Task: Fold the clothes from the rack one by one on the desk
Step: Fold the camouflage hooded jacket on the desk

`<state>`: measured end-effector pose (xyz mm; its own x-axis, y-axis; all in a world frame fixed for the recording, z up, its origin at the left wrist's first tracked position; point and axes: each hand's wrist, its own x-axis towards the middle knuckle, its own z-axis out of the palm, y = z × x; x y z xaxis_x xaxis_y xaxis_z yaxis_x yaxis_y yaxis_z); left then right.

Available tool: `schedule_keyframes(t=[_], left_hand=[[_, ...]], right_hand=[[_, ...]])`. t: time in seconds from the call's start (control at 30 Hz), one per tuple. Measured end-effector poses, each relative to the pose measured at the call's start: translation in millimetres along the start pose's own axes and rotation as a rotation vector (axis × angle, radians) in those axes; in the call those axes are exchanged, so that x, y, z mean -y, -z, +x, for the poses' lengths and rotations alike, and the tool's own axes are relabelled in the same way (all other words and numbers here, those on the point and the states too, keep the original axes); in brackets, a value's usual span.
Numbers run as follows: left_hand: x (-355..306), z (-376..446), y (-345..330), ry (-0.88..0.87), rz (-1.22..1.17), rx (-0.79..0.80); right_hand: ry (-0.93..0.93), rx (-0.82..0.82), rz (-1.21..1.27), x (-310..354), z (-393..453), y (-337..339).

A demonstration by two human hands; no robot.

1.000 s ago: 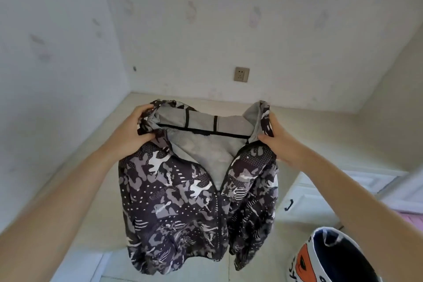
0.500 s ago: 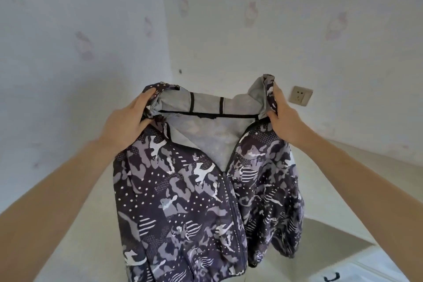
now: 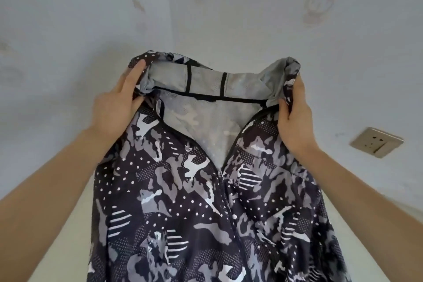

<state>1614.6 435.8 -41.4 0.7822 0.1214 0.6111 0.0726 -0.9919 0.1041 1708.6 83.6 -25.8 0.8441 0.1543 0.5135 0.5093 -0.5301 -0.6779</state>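
Jacket (image 3: 206, 201) fills lower centre of frame, blocking passage; open air upper frame, up to wall (image 3: 251, 18).

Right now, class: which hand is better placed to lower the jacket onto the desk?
Neither alone. The left hand and right hand each grip a shoulder of the camouflage jacket, so both should lower together.

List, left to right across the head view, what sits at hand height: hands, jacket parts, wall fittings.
left hand → grey hood lining of the camouflage jacket → right hand → wall socket
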Motion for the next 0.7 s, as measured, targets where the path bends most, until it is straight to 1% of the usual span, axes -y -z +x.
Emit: schedule_keyframes(t=[0.03,0.07,0.1,0.13,0.2,0.23,0.3,0.37,0.4,0.47,0.53,0.6,0.7], left_hand=[[2.7,2.0,-13.5,0.030,0.004,0.007],[9.0,6.4,-43.4,0.074,-0.008,0.039],[14.8,3.5,-70.2,0.150,-0.044,0.113],[19.5,-2.5,-98.4,0.238,-0.100,0.220],[30.7,-22.6,-158.8,0.403,-0.184,0.485],[30.8,-36.0,-176.5,0.431,-0.165,0.605],[24.4,-67.2,-209.2,0.391,-0.043,0.809],[11.5,-92.1,-228.0,0.365,0.012,0.962],[3.3,-102.7,-234.6,0.353,0.029,1.012],[-4.8,-115.4,-236.7,0.352,0.072,1.031],[-5.8,-117.0,-234.2,0.367,0.127,0.999],[-10.8,-113.5,-232.8,0.387,0.169,0.980],[-31.1,-112.8,-229.9,0.480,0.195,0.924]], right_hand=[[-0.004,0.016,-0.008,-12.4,4.2,-16.5],[-0.018,0.055,-0.028,-34.2,13.1,-44.3],[-0.050,0.115,-0.054,-55.8,17.0,-67.5],[-0.092,0.197,-0.096,-77.5,18.6,-90.0],[-0.254,0.421,-0.174,-126.2,17.5,-133.7],[-0.335,0.530,-0.215,-141.7,12.9,-145.1],[-0.418,0.710,-0.280,-167.8,0.3,-161.3],[-0.479,0.801,-0.294,-185.0,-9.1,-169.4],[-0.522,0.824,-0.297,-192.9,-13.1,-169.1],[-0.594,0.823,-0.274,-198.6,-18.5,-161.7],[-0.669,0.756,-0.193,-200.1,-21.4,-146.6],[-0.721,0.710,-0.164,-203.8,-27.0,-120.2],[-0.781,0.763,-0.204,-217.4,-47.2,-77.0]])
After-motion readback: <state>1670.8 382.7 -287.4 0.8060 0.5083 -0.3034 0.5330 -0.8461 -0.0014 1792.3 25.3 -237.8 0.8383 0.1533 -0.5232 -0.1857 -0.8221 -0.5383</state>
